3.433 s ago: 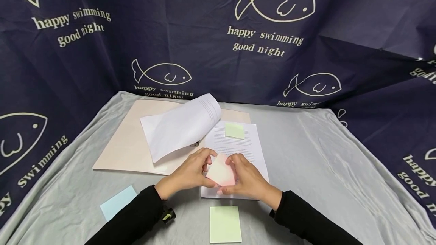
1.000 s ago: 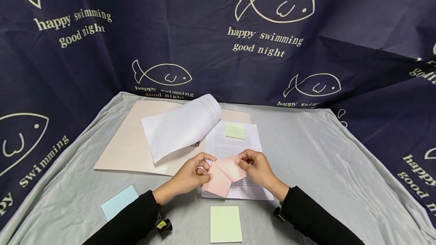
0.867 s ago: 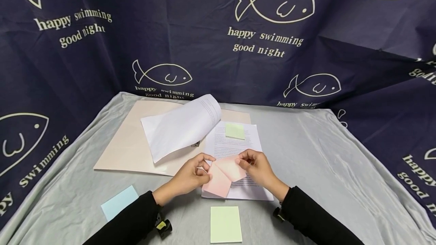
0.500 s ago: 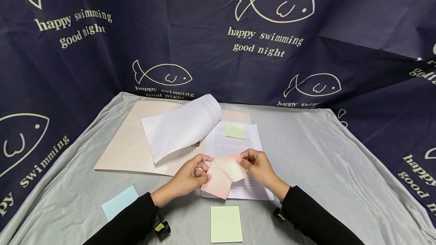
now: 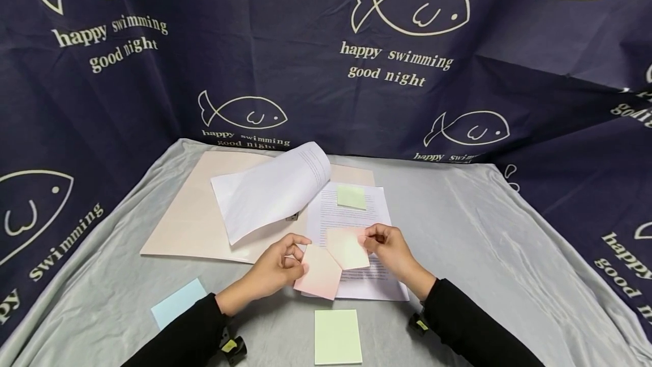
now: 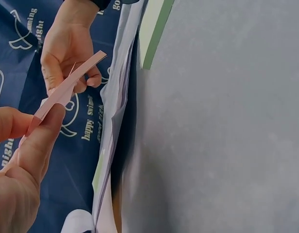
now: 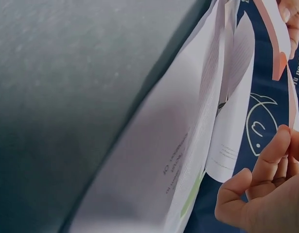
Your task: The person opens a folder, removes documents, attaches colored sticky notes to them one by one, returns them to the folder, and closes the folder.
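My left hand [image 5: 275, 268] pinches a pink sticky note pad [image 5: 318, 276] by its left side, thumb in front and fingers behind. The thickness of the pad [image 6: 66, 92] shows edge-on in the left wrist view. A single pink sticky note [image 5: 350, 249] is pinched at its right edge by my right hand [image 5: 392, 248]. In the right wrist view this thin sheet [image 7: 291, 99] meets the pad's lower corner, which glows orange. Both are held above a stack of printed pages [image 5: 379, 287], where a small green sticky note [image 5: 351, 196] sits near the top.
A beige folder [image 5: 188, 220] lies beneath the pages, with one white sheet [image 5: 275, 188] folded back and curling up over it. Close to the front are a green sticky note pad [image 5: 337, 337] and a blue pad [image 5: 178, 302], partly behind the left sleeve. A dark curtain [image 5: 305, 44] hangs behind.
Earlier both hands gripped the pink pad together. The right hand has since lifted one note partly away from it. Over the last half second, the left hand has shifted left and the gap has widened.
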### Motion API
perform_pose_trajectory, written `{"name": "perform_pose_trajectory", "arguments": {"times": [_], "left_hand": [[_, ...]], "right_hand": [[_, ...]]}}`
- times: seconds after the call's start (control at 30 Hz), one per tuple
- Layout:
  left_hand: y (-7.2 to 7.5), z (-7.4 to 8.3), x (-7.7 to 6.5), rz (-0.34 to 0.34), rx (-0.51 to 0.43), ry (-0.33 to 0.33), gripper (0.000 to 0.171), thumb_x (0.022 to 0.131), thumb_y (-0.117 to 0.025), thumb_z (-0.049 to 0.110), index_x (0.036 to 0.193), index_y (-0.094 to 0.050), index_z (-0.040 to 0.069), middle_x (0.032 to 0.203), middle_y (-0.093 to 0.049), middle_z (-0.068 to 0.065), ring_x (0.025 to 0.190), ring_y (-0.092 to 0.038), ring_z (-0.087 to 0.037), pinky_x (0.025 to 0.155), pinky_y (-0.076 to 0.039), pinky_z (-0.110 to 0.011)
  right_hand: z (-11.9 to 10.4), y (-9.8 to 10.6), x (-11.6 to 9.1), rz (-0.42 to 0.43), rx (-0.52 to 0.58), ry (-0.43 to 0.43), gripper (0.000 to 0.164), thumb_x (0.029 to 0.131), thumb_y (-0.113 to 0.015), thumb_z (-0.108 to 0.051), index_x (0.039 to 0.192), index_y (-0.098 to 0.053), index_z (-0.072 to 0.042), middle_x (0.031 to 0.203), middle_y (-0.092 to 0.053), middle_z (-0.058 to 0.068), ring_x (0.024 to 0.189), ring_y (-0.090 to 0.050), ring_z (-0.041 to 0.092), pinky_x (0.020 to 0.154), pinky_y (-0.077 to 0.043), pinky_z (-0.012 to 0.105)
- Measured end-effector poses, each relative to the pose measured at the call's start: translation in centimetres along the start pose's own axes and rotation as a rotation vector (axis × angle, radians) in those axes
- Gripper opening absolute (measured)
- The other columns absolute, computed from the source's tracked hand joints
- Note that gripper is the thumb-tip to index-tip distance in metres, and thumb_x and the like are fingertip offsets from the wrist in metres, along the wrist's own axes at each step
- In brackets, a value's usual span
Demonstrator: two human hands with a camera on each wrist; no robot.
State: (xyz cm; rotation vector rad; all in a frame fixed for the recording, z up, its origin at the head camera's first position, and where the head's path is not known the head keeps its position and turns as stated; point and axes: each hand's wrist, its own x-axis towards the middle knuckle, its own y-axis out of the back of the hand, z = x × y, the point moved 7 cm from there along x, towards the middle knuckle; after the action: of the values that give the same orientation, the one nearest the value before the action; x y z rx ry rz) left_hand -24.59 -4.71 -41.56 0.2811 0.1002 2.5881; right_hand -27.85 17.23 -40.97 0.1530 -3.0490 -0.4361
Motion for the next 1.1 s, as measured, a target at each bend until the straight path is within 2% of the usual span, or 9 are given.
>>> {"name": "perform_pose_trajectory", "arguments": {"times": [0.3, 0.57, 0.7, 0.8, 0.9, 1.0, 1.1], "left_hand": [[0.4, 0.0, -0.4, -0.008, -0.018, -0.019, 0.043, 0.083, -0.057, -0.010, 0.121, -0.040, -0.011, 0.083, -0.041, -0.010, 0.053, -0.044, -0.007, 0.046, -0.036, -0.019], [1.2, 0.3, -0.8, 0.007, 0.015, -0.039, 0.043, 0.081, -0.060, -0.010, 0.120, -0.040, -0.012, 0.081, -0.045, -0.010, 0.054, -0.049, -0.010, 0.046, -0.039, -0.020], [1.6, 0.4, -1.2, 0.008, 0.020, -0.034, 0.044, 0.081, -0.059, -0.011, 0.120, -0.039, -0.013, 0.080, -0.044, -0.010, 0.055, -0.049, -0.010, 0.046, -0.040, -0.021], [1.8, 0.4, -1.4, 0.001, 0.017, -0.021, 0.044, 0.082, -0.058, -0.011, 0.121, -0.038, -0.013, 0.081, -0.044, -0.010, 0.055, -0.048, -0.009, 0.047, -0.040, -0.021], [1.9, 0.3, -1.6, -0.004, 0.011, -0.002, 0.044, 0.081, -0.058, -0.011, 0.120, -0.037, -0.013, 0.081, -0.046, -0.010, 0.055, -0.048, -0.009, 0.048, -0.040, -0.020], [1.5, 0.1, -2.1, -0.028, -0.020, 0.031, 0.044, 0.079, -0.057, -0.013, 0.118, -0.037, -0.013, 0.079, -0.048, -0.009, 0.054, -0.047, -0.007, 0.047, -0.040, -0.019], [0.8, -0.1, -2.7, -0.072, -0.075, 0.091, 0.043, 0.075, -0.056, -0.014, 0.113, -0.036, -0.012, 0.075, -0.049, -0.006, 0.051, -0.047, -0.008, 0.045, -0.040, -0.020]], "right_hand": [[0.6, 0.6, 0.2, 0.036, 0.018, -0.018, 0.008, 0.085, -0.062, 0.000, 0.083, -0.059, 0.007, 0.067, -0.056, 0.007, 0.061, -0.055, 0.018, 0.058, -0.045, 0.027], [0.4, 1.2, 0.3, 0.058, 0.106, 0.121, 0.011, 0.084, -0.063, -0.003, 0.077, -0.057, 0.004, 0.066, -0.054, 0.005, 0.059, -0.052, 0.012, 0.055, -0.046, 0.024], [0.9, 1.7, 0.6, 0.101, 0.096, 0.067, 0.010, 0.085, -0.061, 0.000, 0.079, -0.056, 0.007, 0.066, -0.053, 0.005, 0.060, -0.050, 0.011, 0.055, -0.045, 0.022], [1.5, 1.9, 0.7, 0.111, 0.070, -0.025, 0.009, 0.085, -0.060, 0.002, 0.083, -0.056, 0.010, 0.067, -0.053, 0.005, 0.060, -0.049, 0.012, 0.055, -0.044, 0.023], [1.3, 1.9, 1.0, 0.086, 0.022, -0.042, 0.010, 0.085, -0.061, 0.002, 0.085, -0.057, 0.011, 0.068, -0.054, 0.005, 0.060, -0.049, 0.012, 0.054, -0.042, 0.022], [0.3, 2.2, 1.6, 0.062, -0.078, 0.033, 0.007, 0.083, -0.063, 0.003, 0.084, -0.059, 0.010, 0.068, -0.056, 0.005, 0.059, -0.049, 0.012, 0.052, -0.041, 0.021], [-1.2, 2.6, 2.3, 0.057, -0.240, 0.184, 0.003, 0.079, -0.065, 0.005, 0.079, -0.062, 0.005, 0.067, -0.058, 0.003, 0.059, -0.050, 0.012, 0.051, -0.041, 0.021]]}}
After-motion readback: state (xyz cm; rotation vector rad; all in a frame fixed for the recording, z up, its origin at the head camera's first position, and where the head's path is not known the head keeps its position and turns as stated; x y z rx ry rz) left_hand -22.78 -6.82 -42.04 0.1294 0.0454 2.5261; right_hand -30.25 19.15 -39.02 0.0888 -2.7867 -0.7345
